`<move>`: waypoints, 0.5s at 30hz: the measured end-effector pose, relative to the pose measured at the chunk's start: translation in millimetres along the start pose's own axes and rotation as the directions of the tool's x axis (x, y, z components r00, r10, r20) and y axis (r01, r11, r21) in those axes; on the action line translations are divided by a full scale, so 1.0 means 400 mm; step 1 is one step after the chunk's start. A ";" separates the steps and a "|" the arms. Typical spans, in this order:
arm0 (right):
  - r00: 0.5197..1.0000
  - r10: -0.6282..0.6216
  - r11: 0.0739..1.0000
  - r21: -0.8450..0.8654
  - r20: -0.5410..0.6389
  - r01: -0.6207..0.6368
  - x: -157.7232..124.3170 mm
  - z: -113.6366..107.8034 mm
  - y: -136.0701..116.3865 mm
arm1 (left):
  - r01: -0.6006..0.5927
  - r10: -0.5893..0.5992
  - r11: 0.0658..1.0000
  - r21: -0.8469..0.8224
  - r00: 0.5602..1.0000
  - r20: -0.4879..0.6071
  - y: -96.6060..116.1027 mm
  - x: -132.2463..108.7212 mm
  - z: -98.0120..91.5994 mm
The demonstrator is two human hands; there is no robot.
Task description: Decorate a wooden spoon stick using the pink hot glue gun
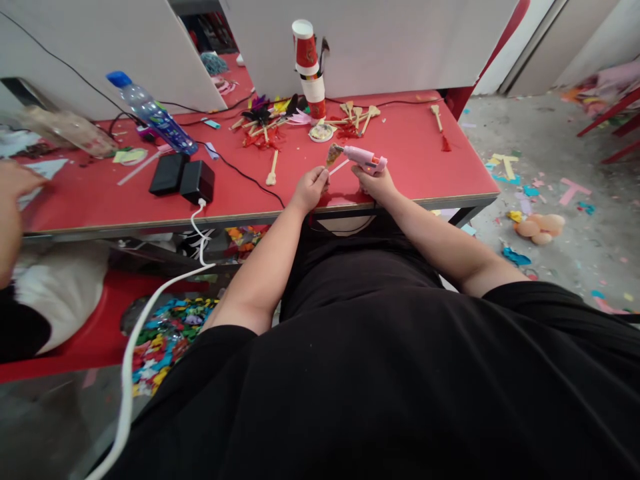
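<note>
In my right hand [376, 183] is a pink hot glue gun [364, 158], its nozzle pointing left. My left hand [311, 187] pinches a small brownish-yellow piece [332, 155] near the nozzle; its exact kind I cannot make out. The nozzle tip appears to meet its upper end. A thin pale strip [339, 167] shows between the two hands. Just beyond them lies a small round dish [321, 132] of tiny bits. A pale bone-shaped stick [273, 168] rests to the left of my left hand.
Behind stand stacked red paper cups [306, 53], beside a pile of feathered sticks [265, 120]. A bottle [155, 117], black boxes [197, 181] and cables occupy the left side. Another person's arm [13, 200] is at far left. A tasselled stick [438, 123] lies right.
</note>
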State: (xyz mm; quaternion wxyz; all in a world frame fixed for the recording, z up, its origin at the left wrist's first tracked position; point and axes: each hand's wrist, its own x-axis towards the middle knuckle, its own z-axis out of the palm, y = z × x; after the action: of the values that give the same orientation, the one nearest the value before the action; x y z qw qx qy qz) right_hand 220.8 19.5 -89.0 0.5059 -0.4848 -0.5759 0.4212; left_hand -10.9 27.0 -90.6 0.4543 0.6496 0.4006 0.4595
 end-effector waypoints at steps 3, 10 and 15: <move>1.000 -0.022 1.000 0.001 -0.003 0.022 -0.006 -0.001 -0.008 | 0.035 -0.032 0.997 -0.074 0.999 0.036 0.014 -0.001 0.002; 1.000 -0.018 1.000 0.013 -0.006 0.018 -0.018 0.002 -0.030 | -0.015 0.017 1.000 -0.023 0.997 0.078 0.028 -0.007 -0.006; 1.000 0.005 1.000 -0.011 -0.023 -0.005 -0.021 0.003 -0.033 | 0.052 -0.051 0.999 -0.004 0.997 0.060 0.042 -0.015 -0.006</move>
State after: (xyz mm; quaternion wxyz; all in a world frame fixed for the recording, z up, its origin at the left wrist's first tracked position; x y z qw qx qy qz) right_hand 217.8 8.9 -77.7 0.5087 -0.4940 -0.5711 0.4136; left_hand -13.1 17.5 -75.5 0.4795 0.6513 0.4022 0.4290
